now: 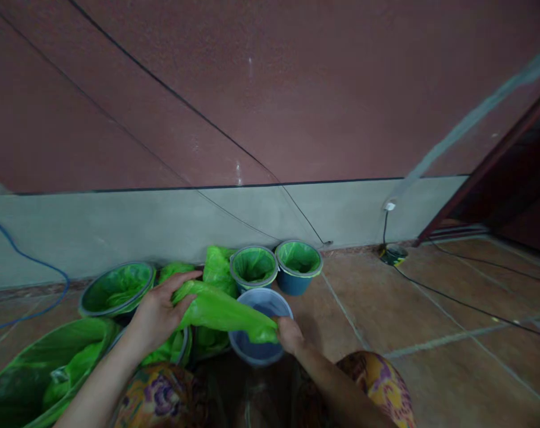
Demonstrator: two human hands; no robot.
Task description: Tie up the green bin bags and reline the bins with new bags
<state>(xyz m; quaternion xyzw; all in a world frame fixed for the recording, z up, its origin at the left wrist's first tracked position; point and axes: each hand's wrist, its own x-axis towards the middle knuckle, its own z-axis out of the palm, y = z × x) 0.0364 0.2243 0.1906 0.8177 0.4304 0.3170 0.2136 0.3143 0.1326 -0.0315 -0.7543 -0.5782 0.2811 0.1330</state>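
Observation:
A bright green plastic bag (225,309) is stretched between my two hands, slantwise over a pale bluish-grey bucket (256,356). My left hand (165,306) grips its upper left end, fingers on top and thumb below. At the lower right end, my right hand (290,334) is closed on the bag near the bucket's rim. The bag hangs folded and hides part of the bucket's inside. Just beyond it stand two lined buckets, a left one (253,266) and a blue one (298,282), with green bags over their rims.
Left of me are a wide lined tub (118,288) and a large green-lined bin (20,362). More green plastic (219,267) lies by the wall (118,229). A blue hose (29,257) curves at far left. Right, a black cable (452,306) runs across the tiled floor from a small pot (392,255).

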